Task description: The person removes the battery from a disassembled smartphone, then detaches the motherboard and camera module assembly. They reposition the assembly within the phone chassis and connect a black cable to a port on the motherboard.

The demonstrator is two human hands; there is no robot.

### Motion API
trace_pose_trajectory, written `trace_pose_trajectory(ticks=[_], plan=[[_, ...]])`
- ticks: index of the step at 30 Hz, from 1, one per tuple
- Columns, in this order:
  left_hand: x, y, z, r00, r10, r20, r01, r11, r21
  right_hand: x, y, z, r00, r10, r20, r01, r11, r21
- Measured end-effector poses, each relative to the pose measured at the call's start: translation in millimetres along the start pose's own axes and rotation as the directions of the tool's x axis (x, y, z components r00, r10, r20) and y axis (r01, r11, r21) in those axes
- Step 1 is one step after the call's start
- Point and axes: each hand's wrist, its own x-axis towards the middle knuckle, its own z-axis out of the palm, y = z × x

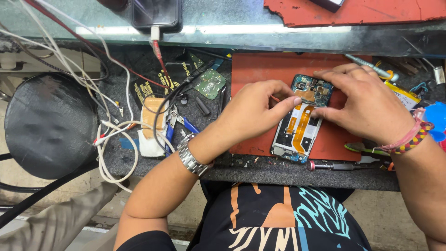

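1. opened phone [301, 122], one, back cover off, lies on one red mat [260, 74] on the bench.
2. left hand [253, 111] pinches thumb and forefinger at the phone's middle, beside the orange flex cable [302, 124].
3. right hand [360, 100] rests fingers curled over its upper right edge, fingertips pressing down.
4. one loose green circuit board [210, 83] lies left of the mat; one screwdriver [341, 165] lies at the bench's near edge.
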Motion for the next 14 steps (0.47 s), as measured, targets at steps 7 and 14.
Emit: trace_pose_trajectory(ticks=[7,14], plan=[[-2.3,-27.9,13.5,0.997,-0.027,-0.072,0.022,0.997,-0.076,-1.8,7.5,1.1,0.999,-0.04,-0.025,0.041,0.998,0.038],[-8.6,-38.2,22.6,0.999,-0.037,-0.027,0.029,0.97,-0.242,-1.9,-0.6,-2.8,0.993,0.095,0.072,-0.102,0.988,0.112]])
